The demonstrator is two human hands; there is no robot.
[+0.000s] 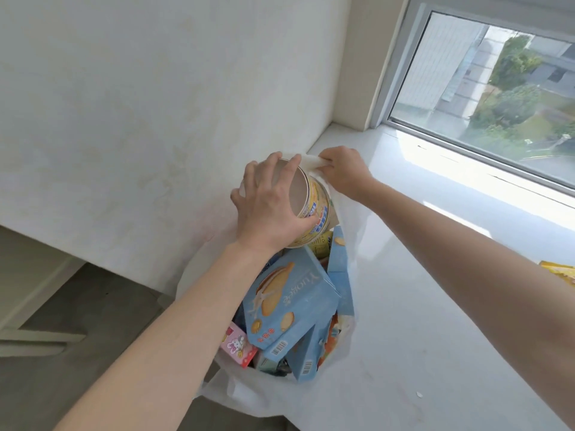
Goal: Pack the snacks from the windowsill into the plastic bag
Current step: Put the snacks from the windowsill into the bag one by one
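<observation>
Two bare forearms reach in from the bottom corners, the left one (174, 331) crossing over the near side of a white plastic bag (280, 396) that sits at the edge of the white windowsill (435, 337). Its mouth gapes towards the camera, crammed with snacks. Nearest is a pink box with a rabbit on it (238, 345), and just beside it a pale blue biscuit box (289, 303) lies tilted on other blue cartons with barcodes. Behind that, a second blue box (340, 259) stands on edge against the bag's right wall.

At the far end of the mouth the left hand (267, 209) grips a round paper tub (314, 200) with a yellow and blue label, fingers spread over its recessed end and thumb along its side. The tub is tipped on top of the packed boxes. Touching the tub's far rim, the right hand (342, 172) pinches a white fold of the bag's upper edge with curled fingers.

One yellow packet (560, 272) lies on the sill at the right edge, well apart from the bag. Beyond stands the window (497, 88), and to the left a pale wall (155, 104).
</observation>
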